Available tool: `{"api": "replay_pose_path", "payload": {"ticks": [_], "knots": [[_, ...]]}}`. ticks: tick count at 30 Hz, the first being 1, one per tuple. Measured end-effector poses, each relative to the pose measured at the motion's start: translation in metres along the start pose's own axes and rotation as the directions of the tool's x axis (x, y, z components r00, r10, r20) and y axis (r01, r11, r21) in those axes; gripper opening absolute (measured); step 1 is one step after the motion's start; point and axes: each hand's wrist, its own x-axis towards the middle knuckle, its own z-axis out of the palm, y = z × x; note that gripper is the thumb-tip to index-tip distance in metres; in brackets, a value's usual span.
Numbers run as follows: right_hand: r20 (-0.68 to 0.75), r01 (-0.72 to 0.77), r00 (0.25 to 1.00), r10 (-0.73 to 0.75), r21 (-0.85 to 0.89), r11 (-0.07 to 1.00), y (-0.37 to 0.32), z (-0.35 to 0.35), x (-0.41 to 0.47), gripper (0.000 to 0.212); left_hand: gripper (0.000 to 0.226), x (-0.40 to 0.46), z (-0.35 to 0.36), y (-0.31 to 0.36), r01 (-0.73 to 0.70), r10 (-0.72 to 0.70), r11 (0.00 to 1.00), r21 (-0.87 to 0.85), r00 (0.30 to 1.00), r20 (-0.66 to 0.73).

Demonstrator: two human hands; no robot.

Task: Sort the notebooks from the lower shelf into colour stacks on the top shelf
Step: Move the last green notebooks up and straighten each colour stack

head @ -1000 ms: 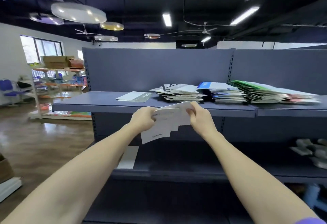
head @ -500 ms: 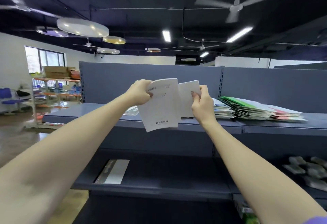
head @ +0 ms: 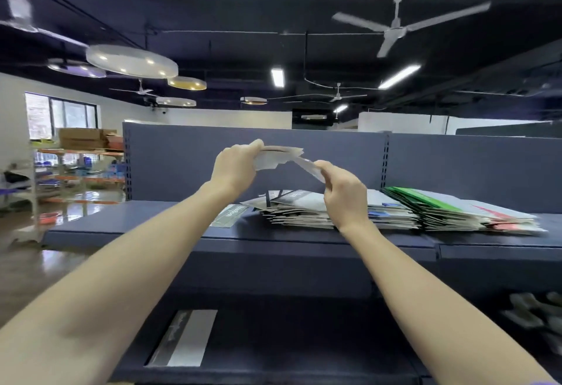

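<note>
My left hand (head: 235, 165) grips a few white notebooks (head: 278, 156), held nearly flat and edge-on above the top shelf (head: 127, 226). My right hand (head: 343, 193) pinches one white notebook (head: 307, 165) that slopes down from that bundle. Below my hands a grey-white stack (head: 292, 211) lies on the top shelf. Right of it sit a blue stack (head: 392, 214), a green stack (head: 431, 205) and a red stack (head: 511, 220). A single greenish notebook (head: 231, 216) lies left of the stacks. One grey-white notebook (head: 185, 339) lies on the lower shelf (head: 304, 354).
The shelf's blue back panel (head: 182, 165) rises behind the stacks. Grey objects (head: 535, 311) lie on the lower shelf at the right. An open floor (head: 36, 263) and a rack with boxes (head: 82, 156) are to the left.
Both hands rose from below the top shelf's edge to above it. The white notebooks tipped from upright to nearly flat, and my right hand drew one notebook apart from the bundle.
</note>
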Motion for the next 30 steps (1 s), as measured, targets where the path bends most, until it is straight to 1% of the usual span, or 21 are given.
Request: {"api": "replay_pose_path", "payload": {"ticks": [2,3,5,6,8,10,12,15,17,20,26,30], "knots": [[0.118,0.097,0.989,-0.089,-0.069,0.993,0.014,0.017,-0.011,0.047,0.044,-0.008,0.024,-0.01,0.011,-0.011,1.0,0.013,1.0,0.006],[0.213,0.11,0.973,-0.09,-0.081,0.991,0.02,0.027,-0.018,0.048,0.049,-0.013,0.037,-0.015,0.02,-0.02,1.0,-0.002,1.0,0.015],[0.388,0.072,0.921,-0.039,-0.069,0.995,0.03,0.049,-0.029,0.046,0.055,-0.025,0.065,-0.026,0.03,-0.028,0.999,-0.03,0.998,0.058],[0.445,0.04,0.895,-0.013,-0.052,0.998,0.034,0.059,-0.033,0.042,0.056,-0.031,0.08,-0.032,0.026,-0.022,0.999,-0.039,0.995,0.094],[0.508,-0.024,0.861,0.031,-0.021,1.0,0.037,0.073,-0.043,0.039,0.052,-0.042,0.107,-0.04,0.011,-0.001,0.998,-0.056,0.982,0.19],[0.507,-0.086,0.86,0.062,0.024,0.996,0.038,0.083,-0.05,0.041,0.046,-0.047,0.126,-0.047,0.041,-0.018,0.995,-0.089,0.971,0.237],[0.463,-0.094,0.883,0.072,0.025,0.995,0.039,0.088,-0.058,0.044,0.045,-0.045,0.137,-0.054,0.086,-0.062,0.99,-0.107,0.976,0.207],[0.305,0.011,0.952,0.016,-0.086,0.996,0.041,0.091,-0.067,0.038,0.044,-0.045,0.148,-0.062,0.082,-0.062,0.988,-0.133,0.987,0.149],[0.228,-0.003,0.973,0.042,-0.167,0.986,0.042,0.092,-0.07,0.033,0.043,-0.046,0.153,-0.063,0.072,-0.051,0.987,-0.142,0.988,0.144],[0.227,-0.058,0.968,0.103,-0.196,0.979,0.043,0.096,-0.072,0.022,0.042,-0.048,0.157,-0.063,0.057,-0.031,0.983,-0.172,0.989,0.147],[0.228,-0.075,0.967,0.118,-0.188,0.979,0.048,0.099,-0.073,0.025,0.045,-0.052,0.151,-0.059,0.027,-0.001,0.977,-0.211,0.992,0.122],[0.188,-0.085,0.976,0.109,-0.131,0.988,0.046,0.097,-0.071,0.02,0.049,-0.053,0.15,-0.06,0.013,0.015,0.981,-0.196,0.99,0.14]]}}
